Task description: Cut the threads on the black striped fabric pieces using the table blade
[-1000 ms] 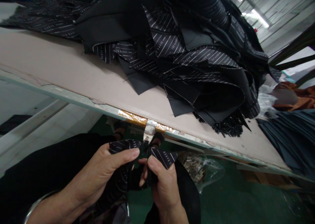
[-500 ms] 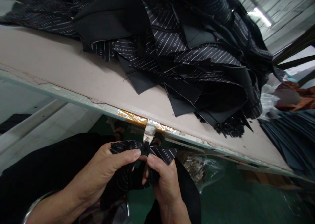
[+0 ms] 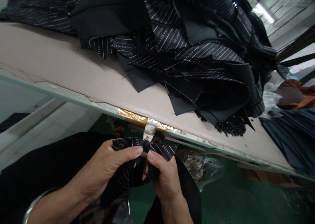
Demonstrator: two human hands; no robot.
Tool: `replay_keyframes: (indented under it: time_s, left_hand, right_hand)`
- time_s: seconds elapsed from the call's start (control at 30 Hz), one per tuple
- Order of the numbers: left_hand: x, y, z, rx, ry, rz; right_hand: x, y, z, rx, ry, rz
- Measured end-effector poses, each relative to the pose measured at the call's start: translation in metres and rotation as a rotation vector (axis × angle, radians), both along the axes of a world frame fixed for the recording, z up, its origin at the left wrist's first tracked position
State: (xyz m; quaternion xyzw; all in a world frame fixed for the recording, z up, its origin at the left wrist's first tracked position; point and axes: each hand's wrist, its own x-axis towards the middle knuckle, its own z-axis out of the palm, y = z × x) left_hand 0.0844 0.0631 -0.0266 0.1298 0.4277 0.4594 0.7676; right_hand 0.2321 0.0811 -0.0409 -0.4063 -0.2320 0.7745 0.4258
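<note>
Just below the table edge, both my hands pinch a black fabric piece (image 3: 163, 149) printed with white lines and lettering. My left hand (image 3: 112, 161) presses its thumb on the left part of the cloth. On the right part, the thumb of my right hand (image 3: 163, 171) lies close to the left thumb. Between the thumbs a small dark piece (image 3: 146, 146) shows, too small to name. It sits at the lower end of a silvery taped tab (image 3: 149, 130) fixed to the table edge; I cannot tell whether they touch. More of the fabric hangs beneath my hands, and most fingertips are hidden.
A large heap of black printed and plain cloth pieces (image 3: 167, 50) covers the back of the table (image 3: 61, 63). Small black parts (image 3: 230, 127) lie at its front. Dark green layered fabric (image 3: 290, 135) is at the right. Under the table a clear plastic bag (image 3: 199, 168) rests on the floor.
The cloth between my thumbs has come up slightly and lies flatter by the taped tab. The small dark piece there now shows more clearly. Both hands keep their pinch.
</note>
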Motion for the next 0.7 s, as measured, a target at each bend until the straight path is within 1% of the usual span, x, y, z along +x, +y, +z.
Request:
replay_keyframes:
  time_s: [0.23, 0.4, 0.5, 0.7]
  left_hand:
    - [-0.0001, 0.0003, 0.0008, -0.018, 0.035, 0.003]
    - [0.0000, 0.0008, 0.0026, -0.013, 0.056, 0.004]
    - [-0.0001, 0.0027, 0.0030, 0.012, 0.120, 0.008]
    - [-0.0017, 0.0074, -0.0010, 0.051, 0.250, 0.004]
  right_hand:
    - [-0.0010, -0.0026, -0.0024, -0.023, -0.015, -0.036]
    - [-0.0015, -0.0035, 0.0007, -0.009, -0.003, -0.028]
    - [-0.0024, -0.0027, 0.0033, -0.008, -0.021, -0.024]
    - [-0.0046, -0.0007, 0.0006, 0.016, -0.055, -0.096]
